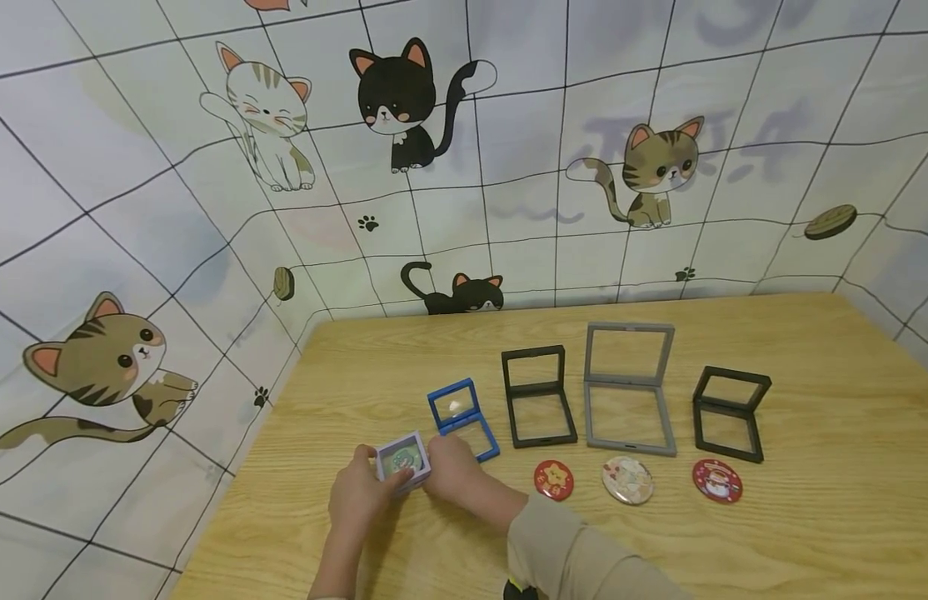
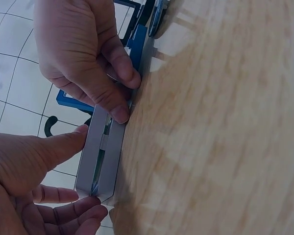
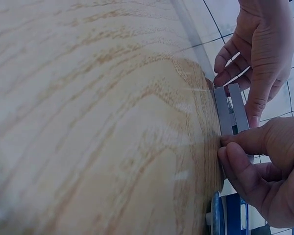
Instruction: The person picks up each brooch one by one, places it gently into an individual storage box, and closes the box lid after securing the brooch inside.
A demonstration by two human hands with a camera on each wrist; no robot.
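A small lilac display frame [image 1: 424, 451] with a green round badge [image 1: 406, 459] inside sits at the left of the table, held between both hands. My left hand [image 1: 356, 492] grips its left side, thumb over the near edge. From the right, my right hand [image 1: 458, 473] pinches the frame's side. In the left wrist view, the frame's two halves [image 2: 90, 152] lie almost together, with a narrow gap between them. The right wrist view shows my right thumb and fingertips [image 3: 232, 140] at one end of the frame. An open blue frame [image 1: 490, 436] stands just beyond my right hand.
Farther right stand an open black frame [image 1: 544, 442], a larger grey one [image 1: 631, 447] and a smaller black one [image 1: 728, 454]. Before them lie a red star badge [image 1: 554, 480], a pale badge [image 1: 627, 480] and another red badge [image 1: 717, 481]. A cat-patterned wall [image 1: 524, 192] borders the wooden table.
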